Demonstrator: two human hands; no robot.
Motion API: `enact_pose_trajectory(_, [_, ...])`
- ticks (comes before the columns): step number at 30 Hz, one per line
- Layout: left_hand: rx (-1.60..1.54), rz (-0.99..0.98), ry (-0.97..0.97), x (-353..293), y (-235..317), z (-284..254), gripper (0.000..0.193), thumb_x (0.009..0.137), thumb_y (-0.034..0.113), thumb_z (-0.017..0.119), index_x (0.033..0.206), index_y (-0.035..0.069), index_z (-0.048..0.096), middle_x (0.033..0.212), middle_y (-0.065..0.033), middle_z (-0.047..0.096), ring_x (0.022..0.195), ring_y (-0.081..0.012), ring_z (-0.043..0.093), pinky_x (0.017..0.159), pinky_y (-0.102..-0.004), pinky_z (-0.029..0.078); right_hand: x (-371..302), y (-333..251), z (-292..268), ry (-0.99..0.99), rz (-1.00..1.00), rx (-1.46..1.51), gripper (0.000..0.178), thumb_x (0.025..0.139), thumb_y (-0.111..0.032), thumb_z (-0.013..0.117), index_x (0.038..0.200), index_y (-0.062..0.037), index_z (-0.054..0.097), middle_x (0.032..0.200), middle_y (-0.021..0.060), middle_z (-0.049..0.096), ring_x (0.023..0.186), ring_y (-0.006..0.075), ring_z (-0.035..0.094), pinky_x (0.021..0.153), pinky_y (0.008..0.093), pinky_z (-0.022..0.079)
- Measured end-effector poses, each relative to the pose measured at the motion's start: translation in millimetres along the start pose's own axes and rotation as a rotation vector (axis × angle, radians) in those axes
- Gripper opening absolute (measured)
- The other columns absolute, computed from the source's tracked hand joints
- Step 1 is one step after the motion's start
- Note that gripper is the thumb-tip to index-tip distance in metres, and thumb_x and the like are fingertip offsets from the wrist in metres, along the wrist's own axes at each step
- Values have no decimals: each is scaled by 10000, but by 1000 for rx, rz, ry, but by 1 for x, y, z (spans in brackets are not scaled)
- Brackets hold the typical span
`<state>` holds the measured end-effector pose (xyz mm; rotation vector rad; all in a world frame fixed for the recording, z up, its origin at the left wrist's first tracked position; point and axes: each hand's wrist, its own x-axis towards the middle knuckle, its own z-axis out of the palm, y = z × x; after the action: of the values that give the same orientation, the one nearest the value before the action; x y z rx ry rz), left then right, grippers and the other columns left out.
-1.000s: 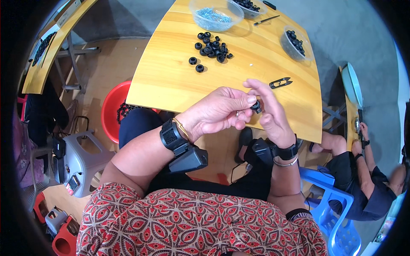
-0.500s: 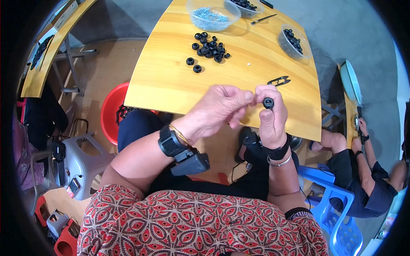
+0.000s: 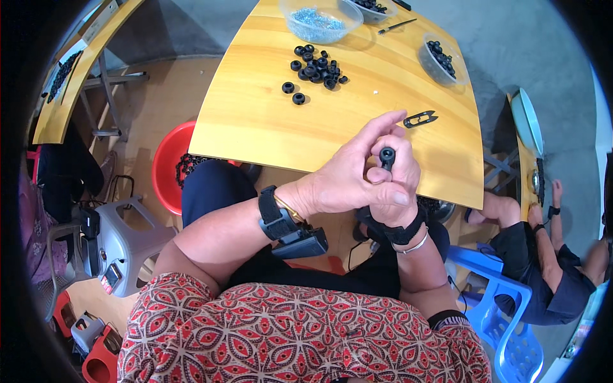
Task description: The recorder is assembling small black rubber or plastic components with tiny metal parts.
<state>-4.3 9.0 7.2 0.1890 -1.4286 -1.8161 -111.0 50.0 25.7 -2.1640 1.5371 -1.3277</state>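
My right hand is closed around a small black ring-ended part, its round open end facing up. My left hand wraps against the right one, thumb pressed across the right thumb at the part's lower end. The left index finger reaches up past the right knuckles, and the other left fingertips are partly hidden. Just beyond my hands, black thread snips lie on the wooden table. Farther left on the table is a loose heap of small black round parts.
Clear plastic bowls with bluish pieces and black parts stand toward the far side, near a thin dark tool. A red basin sits left of my knee. A blue chair and another person's arms are at right.
My left hand has moved right and down, from a pinch at the right fingertips to wrapping against the right hand. The part has tilted, showing a stem below its ring.
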Motion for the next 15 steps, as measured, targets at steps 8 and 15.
enact_pose_trajectory(8, [-404,-270,62,-4,4,-21,381,812,322,539,1036,18,486,881,-49,525,773,-102,526,663,-244,468,8,13,-7,85,-174,-77,541,783,-551,403,903,-24,431,799,127,450,652,258,488,554,326,412])
enact_pose_trajectory(15, [-641,-423,62,-4,2,-16,217,812,233,556,817,18,587,690,-38,583,548,-86,519,503,-198,440,4,18,-4,-24,-145,13,499,818,-495,396,954,-16,435,873,138,412,735,247,455,627,323,398])
